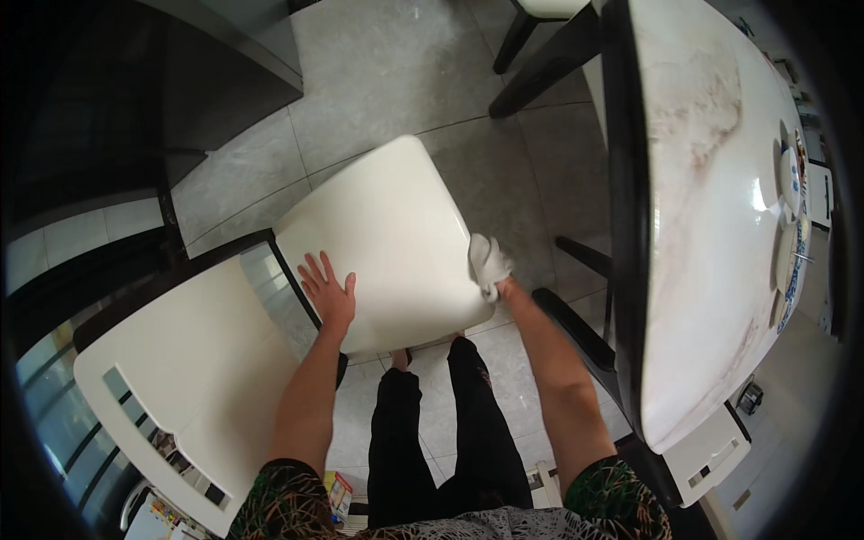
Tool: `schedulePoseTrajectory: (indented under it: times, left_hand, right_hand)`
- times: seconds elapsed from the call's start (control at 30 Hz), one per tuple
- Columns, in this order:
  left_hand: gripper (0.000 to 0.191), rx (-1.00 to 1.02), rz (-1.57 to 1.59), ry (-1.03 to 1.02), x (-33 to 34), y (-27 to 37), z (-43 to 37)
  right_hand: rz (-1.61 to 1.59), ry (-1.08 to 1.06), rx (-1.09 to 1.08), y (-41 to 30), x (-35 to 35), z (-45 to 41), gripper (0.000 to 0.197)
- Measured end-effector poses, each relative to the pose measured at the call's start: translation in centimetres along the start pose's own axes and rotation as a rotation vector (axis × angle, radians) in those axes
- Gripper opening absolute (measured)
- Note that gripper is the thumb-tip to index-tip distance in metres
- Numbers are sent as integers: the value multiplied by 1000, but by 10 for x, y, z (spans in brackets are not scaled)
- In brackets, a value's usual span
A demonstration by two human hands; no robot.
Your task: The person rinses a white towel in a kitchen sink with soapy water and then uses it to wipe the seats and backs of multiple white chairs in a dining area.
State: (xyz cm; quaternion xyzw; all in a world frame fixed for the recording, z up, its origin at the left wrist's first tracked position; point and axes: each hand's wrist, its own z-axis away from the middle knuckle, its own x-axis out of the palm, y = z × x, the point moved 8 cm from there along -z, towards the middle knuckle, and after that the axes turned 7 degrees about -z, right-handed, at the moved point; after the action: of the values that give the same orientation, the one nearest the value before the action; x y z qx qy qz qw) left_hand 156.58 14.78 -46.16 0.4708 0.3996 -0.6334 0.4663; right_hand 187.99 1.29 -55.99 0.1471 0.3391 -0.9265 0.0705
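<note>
A chair with a smooth white seat [398, 223] stands before me, its white backrest [196, 337] rising on the left. My left hand [329, 293] lies flat on the seat near the backrest, fingers spread and holding nothing. At the seat's right edge, my right hand [505, 287] grips a pale cloth [489, 260] and presses it against the rim. The cloth covers most of that hand's fingers.
A marble-patterned table [715, 223] with a dark edge stands to the right, bearing plates [788, 263] at its far side. Other chairs [705, 455] are around it. A dark cabinet-like piece [223, 81] stands at upper left on the grey tiled floor [378, 74].
</note>
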Motion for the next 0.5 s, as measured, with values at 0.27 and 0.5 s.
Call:
schedulePoseTrajectory:
  times: [0.27,0.5]
  left_hand:
    - [66,113,-81,5,17,16,-9]
    - [64,138,117,122,24,-19,-3]
  right_hand:
    - [-276,116,-214,-45,-31,-67,53]
    - [-336,192,-116,-76,-24,-30,27]
